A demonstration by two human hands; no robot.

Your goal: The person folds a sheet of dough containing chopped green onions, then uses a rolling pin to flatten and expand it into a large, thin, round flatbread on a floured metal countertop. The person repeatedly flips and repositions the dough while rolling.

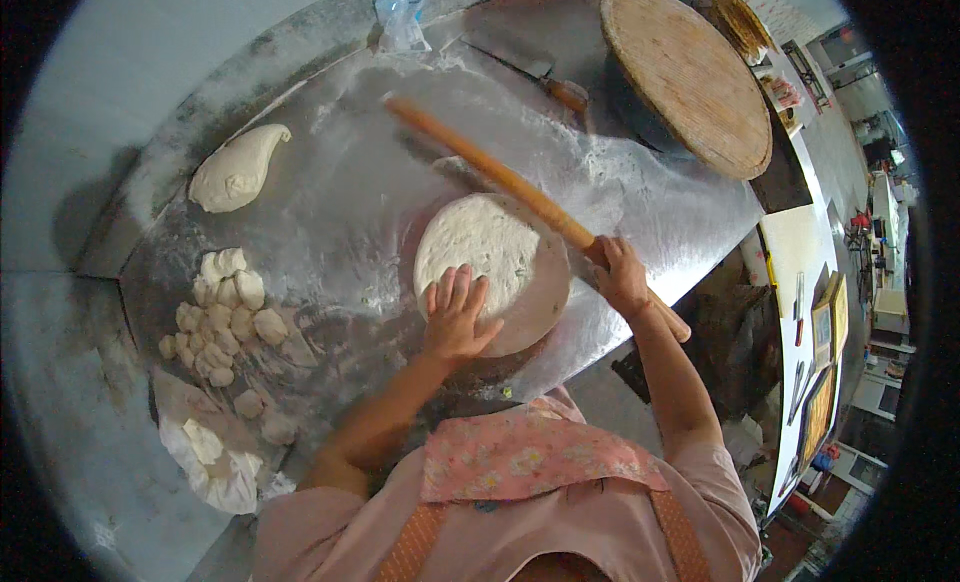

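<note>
A flat round of dough, with small greenish specks in it, lies on the floured metal worktop. My left hand rests on its near left part, palm down with the fingers apart. My right hand grips a long wooden rolling pin close to its near end. The pin slants away to the far left, passing over or beside the far right edge of the round. Its shadow falls on the metal, so it seems raised. The right portion of the round lies in shade.
Small dough pieces are clustered at the left, near an opened flour bag. A large dough lump sits at the far left. Toward the back are a scraper with a wooden handle, a plastic bag and a large round wooden lid.
</note>
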